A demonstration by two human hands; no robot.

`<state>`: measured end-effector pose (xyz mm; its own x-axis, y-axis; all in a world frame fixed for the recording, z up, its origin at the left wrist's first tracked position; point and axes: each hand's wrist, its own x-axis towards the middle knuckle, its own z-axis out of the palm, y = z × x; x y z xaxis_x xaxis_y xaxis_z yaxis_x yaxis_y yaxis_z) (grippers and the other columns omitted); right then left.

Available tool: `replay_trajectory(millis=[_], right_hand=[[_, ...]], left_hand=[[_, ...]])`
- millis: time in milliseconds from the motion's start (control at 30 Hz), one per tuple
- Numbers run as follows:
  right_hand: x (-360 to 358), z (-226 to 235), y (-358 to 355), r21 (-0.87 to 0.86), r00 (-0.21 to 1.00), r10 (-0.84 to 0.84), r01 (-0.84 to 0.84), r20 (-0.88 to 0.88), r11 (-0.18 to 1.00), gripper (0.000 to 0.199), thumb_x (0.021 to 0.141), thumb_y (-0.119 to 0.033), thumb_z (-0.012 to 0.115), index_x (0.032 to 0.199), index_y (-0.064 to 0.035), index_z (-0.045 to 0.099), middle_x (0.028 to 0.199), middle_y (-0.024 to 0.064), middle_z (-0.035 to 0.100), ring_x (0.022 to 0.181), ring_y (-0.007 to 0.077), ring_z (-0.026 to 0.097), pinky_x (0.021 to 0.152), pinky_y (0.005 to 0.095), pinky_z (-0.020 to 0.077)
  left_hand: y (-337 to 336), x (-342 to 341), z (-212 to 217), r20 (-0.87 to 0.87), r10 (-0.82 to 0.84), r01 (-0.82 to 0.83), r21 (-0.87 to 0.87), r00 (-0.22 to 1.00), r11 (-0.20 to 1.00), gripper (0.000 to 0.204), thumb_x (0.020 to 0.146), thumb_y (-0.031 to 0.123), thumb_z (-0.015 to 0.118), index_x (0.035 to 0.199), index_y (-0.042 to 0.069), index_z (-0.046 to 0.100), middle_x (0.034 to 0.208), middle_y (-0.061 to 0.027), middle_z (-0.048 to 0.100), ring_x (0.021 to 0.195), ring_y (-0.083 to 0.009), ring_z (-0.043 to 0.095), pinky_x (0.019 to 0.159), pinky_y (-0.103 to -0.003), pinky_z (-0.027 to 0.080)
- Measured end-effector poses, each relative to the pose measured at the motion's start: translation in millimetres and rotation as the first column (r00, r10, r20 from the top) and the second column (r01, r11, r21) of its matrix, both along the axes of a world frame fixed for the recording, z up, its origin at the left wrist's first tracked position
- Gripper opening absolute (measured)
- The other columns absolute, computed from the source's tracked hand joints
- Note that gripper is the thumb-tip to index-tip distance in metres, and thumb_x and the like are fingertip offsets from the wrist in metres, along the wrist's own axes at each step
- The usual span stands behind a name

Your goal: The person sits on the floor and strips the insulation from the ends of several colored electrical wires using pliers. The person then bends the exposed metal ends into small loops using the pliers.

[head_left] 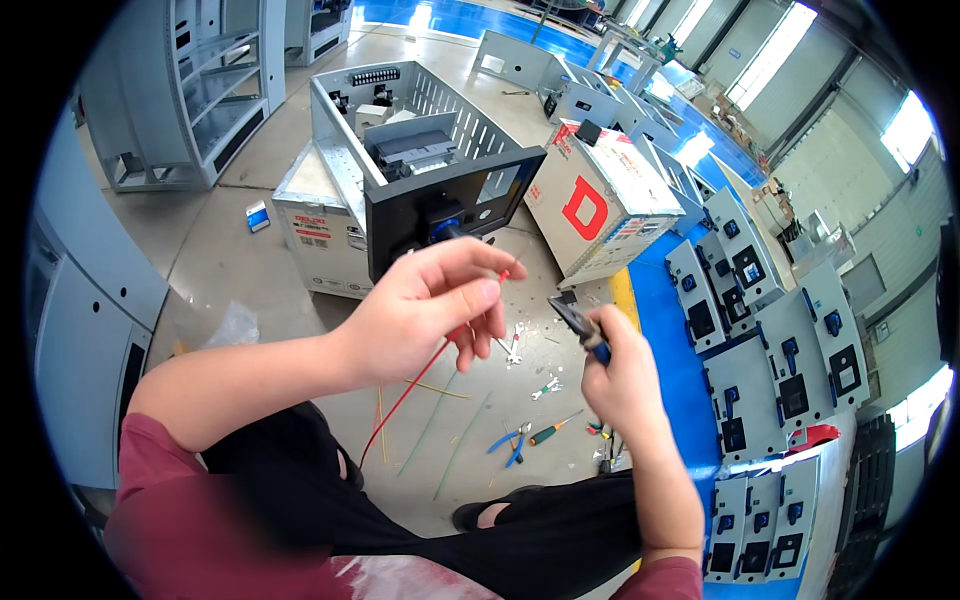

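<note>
I see the left hand (425, 315) pinching the red wire (415, 385) near its tip — wire trailing down toward the body. The right hand (620, 375) grips pliers (578, 325) just right of that tip, nose angled up-left toward it.

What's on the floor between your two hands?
In the head view, small scattered metal wrenches on grey concrete floor show between left hand and right hand.

A white cardboard box (600, 200) with a big red mark on its side and red print on top lies tilted on the floor, right of the grey metal cabinet (420, 150). Under that cabinet stands a second white carton (320, 225), with a small label and dark print on its front. A small blue and white packet (258, 216) lies on the floor just left of this carton. No screens show.
</note>
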<state>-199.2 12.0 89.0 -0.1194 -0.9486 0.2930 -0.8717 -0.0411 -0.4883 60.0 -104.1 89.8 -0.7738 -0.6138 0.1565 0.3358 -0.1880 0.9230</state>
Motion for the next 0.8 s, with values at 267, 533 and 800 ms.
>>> replay_trajectory(millis=[267, 533, 800], right_hand=[[-50.5, -14.8, 13.0, -0.121, 0.991, -0.078, 0.091, 0.106, 0.988, 0.038, 0.080, 0.013, 0.054, 0.115, -0.0001, 0.060, 0.108, 0.0248, 0.065, 0.107, 0.0486, 0.062, 0.093, 0.0493, 0.0516], [-81.8, -14.6, 32.1, -0.272, 0.982, -0.185, 0.190, 0.044, 0.943, 0.039, 0.080, 0.015, 0.054, 0.116, -0.0005, 0.059, 0.111, 0.0219, 0.064, 0.110, 0.0454, 0.062, 0.094, 0.0475, 0.0513], [-68.5, -29.2, 51.0, -0.206, 0.976, -0.186, 0.160, -0.114, 0.966, 0.040, 0.077, 0.014, 0.056, 0.113, -0.0017, 0.061, 0.106, 0.0203, 0.063, 0.105, 0.0443, 0.062, 0.089, 0.0480, 0.0511]], left_hand=[[9.9, -76.2, 22.3, 0.116, 0.012, -0.006, -0.048, 0.993, 0.999, 0.025, 0.106, 0.016, 0.066, 0.116, -0.006, 0.070, 0.091, -0.0097, 0.070, 0.072, -0.0134, 0.068, 0.058, -0.029, 0.058], [34.3, -119.7, -4.8, -0.060, 0.102, -0.097, 0.075, 0.993, 0.992, 0.018, 0.100, 0.005, 0.072, 0.114, -0.006, 0.075, 0.091, -0.0111, 0.073, 0.068, -0.0106, 0.062, 0.056, -0.022, 0.045], [53.1, -124.7, -51.1, -0.216, 0.092, -0.041, 0.229, 0.972, 0.973, 0.018, 0.103, 0.007, 0.070, 0.115, -0.006, 0.075, 0.090, -0.0098, 0.075, 0.069, -0.0078, 0.059, 0.058, -0.020, 0.043]])
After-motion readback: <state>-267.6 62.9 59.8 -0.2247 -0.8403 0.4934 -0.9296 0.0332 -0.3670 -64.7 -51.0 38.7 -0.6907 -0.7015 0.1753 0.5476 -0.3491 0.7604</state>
